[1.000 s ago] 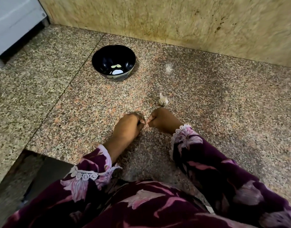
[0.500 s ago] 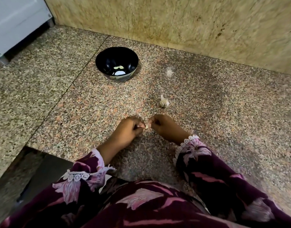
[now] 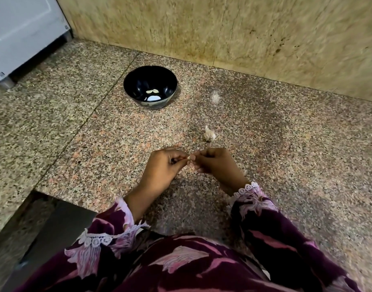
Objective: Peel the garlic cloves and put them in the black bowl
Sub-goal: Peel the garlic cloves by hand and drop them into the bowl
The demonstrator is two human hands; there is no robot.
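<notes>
Two hands meet over a speckled granite counter [image 3: 286, 165] as a person in purple floral sleeves [image 3: 265, 228] peels garlic. Behind the counter rises a tan stone wall [image 3: 244, 28], and to the left of the black bowl [image 3: 138, 80], well apart from it, stands the corner of a white appliance [image 3: 23, 28]. The bowl sits toward the back of the counter, near the wall, with a few pale peeled cloves [image 3: 153, 91] lying in its bottom. Nearer the person than the bowl and to its right, the left hand [image 3: 164, 167] and right hand [image 3: 216, 163] have their fingers curled, fingertips drawn together on a small garlic clove [image 3: 189, 158]; only a pale sliver of it shows between them, so how much skin remains cannot be told. Between the bowl and the right hand, closer to the hand, a small garlic piece with papery skin [image 3: 209, 134] lies alone on the counter. Right of the bowl, near the wall, a faint whitish smudge [image 3: 215, 98] marks the stone.

Peeling appears to be in hand. To do it well, one hand should probably steady the clove while the other's nails catch the loose skin at the tip and strip it along the length, keeping the pinch light so the clove does not slip or bruise.
</notes>
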